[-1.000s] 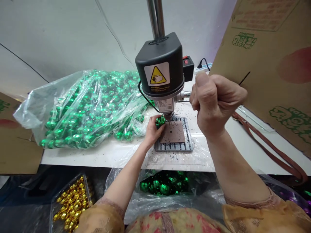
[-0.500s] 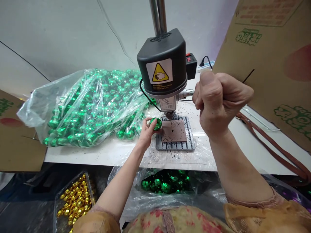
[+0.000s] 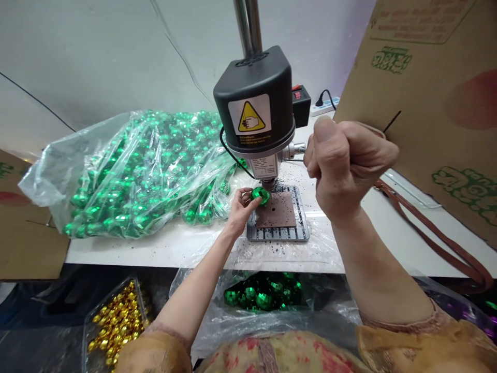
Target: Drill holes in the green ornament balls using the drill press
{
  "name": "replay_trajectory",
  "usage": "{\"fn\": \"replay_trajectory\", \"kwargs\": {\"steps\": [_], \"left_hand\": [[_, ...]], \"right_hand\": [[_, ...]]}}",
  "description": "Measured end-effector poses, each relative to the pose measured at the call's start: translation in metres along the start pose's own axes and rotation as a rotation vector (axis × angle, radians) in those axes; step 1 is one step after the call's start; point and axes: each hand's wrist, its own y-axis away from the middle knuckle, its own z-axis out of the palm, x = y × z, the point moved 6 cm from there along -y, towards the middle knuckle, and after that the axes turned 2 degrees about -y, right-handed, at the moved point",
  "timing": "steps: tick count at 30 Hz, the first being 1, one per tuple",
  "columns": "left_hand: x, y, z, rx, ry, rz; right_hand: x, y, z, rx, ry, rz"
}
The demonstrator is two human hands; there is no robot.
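Note:
Between the thumb and fingers of my left hand [image 3: 243, 210] is a shiny green faceted ball [image 3: 260, 196]. It is close beside the bit of a black bench drill press [image 3: 254, 98], over the left part of a brown pad [image 3: 285, 215]. The pad has a dark hole and lies on the slotted metal base [image 3: 277, 235]. Dark shavings cover both. My right hand [image 3: 341, 166] is raised in a fist at the drill's right side, closed around its feed lever, most of which the fingers hide.
A clear bag of green balls [image 3: 143, 171] lies left on the white table [image 3: 116, 251]. Cardboard boxes [image 3: 423, 103] stand on both sides. Below the front edge are more green balls [image 3: 264, 292] in plastic and a tray of gold balls [image 3: 116, 321]. A brown strap [image 3: 435, 233] lies right.
My left hand has moved the green ball rightward, closer to the drill bit, and turned it. The right fist keeps its place at the drill. The view has shifted slightly.

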Motion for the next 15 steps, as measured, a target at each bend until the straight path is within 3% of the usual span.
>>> {"fn": "replay_trajectory", "kwargs": {"steps": [4,9,15], "left_hand": [[-0.006,0.002,0.007,-0.068,-0.005,0.019],[-0.011,0.002,0.013,-0.148,-0.039,0.046],[-0.014,0.002,0.011,-0.147,-0.214,0.107]], "right_hand": [[0.002,0.002,-0.001,-0.005,0.05,0.05],[0.0,0.002,0.0,0.006,0.04,0.011],[-0.003,0.001,0.001,0.002,-0.012,-0.043]]}}
